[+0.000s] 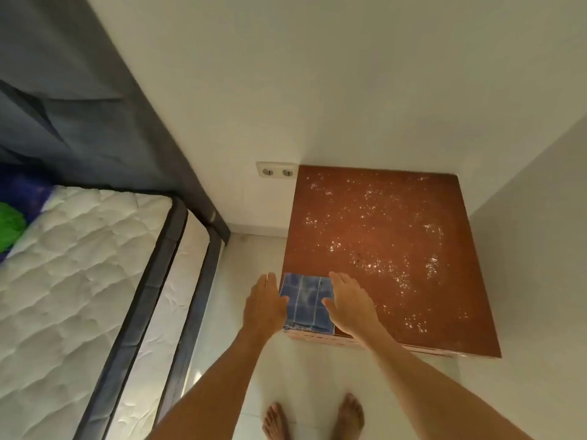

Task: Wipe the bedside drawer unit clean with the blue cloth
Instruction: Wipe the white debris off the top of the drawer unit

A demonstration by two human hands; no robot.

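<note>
Flanking blue cloth (306, 301): both hands, flat, open.

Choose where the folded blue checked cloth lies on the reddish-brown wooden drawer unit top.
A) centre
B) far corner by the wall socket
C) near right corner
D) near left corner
D: the folded blue checked cloth sits at the near left corner of the speckled reddish-brown wooden drawer unit top, between both hands.

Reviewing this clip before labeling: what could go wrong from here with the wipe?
1. The white specks cover most of the drawer unit; wiping outward would likely push them onto the floor or the bare feet.
2. The blue cloth sits at the front-left corner, between the left hand and right hand; it could slip off the edge.
</note>
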